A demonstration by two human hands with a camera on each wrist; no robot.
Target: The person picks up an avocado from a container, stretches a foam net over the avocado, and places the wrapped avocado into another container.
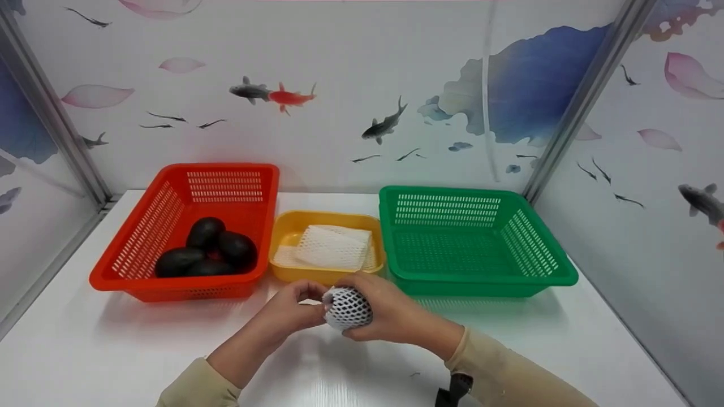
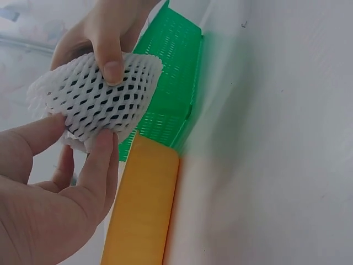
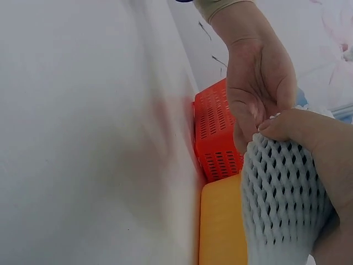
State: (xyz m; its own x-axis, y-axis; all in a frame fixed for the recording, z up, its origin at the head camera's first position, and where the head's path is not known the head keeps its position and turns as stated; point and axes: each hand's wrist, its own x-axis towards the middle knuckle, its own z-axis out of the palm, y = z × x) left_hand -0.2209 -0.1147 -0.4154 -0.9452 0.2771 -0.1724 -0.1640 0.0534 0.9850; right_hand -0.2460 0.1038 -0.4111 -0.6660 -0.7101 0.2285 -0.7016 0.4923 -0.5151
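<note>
In the head view my right hand (image 1: 393,314) grips a dark oval fruit, likely an avocado, wrapped in a white foam net sleeve (image 1: 348,308). The thumb lies across the mesh in the left wrist view. My left hand (image 1: 287,312) pinches the open end of the sleeve between thumb and fingers. Dark skin shows through the holes of the net (image 2: 105,96), and most of the fruit is covered. Several similar dark avocados (image 1: 206,251) lie in the red basket (image 1: 102,277) to the left.
A yellow bin (image 1: 280,226) behind my hands holds flat white foam nets (image 1: 334,247). To its right stands a green basket (image 1: 481,286) with perforated sides. White panels with painted fish surround the white table (image 1: 68,350) at the back and sides.
</note>
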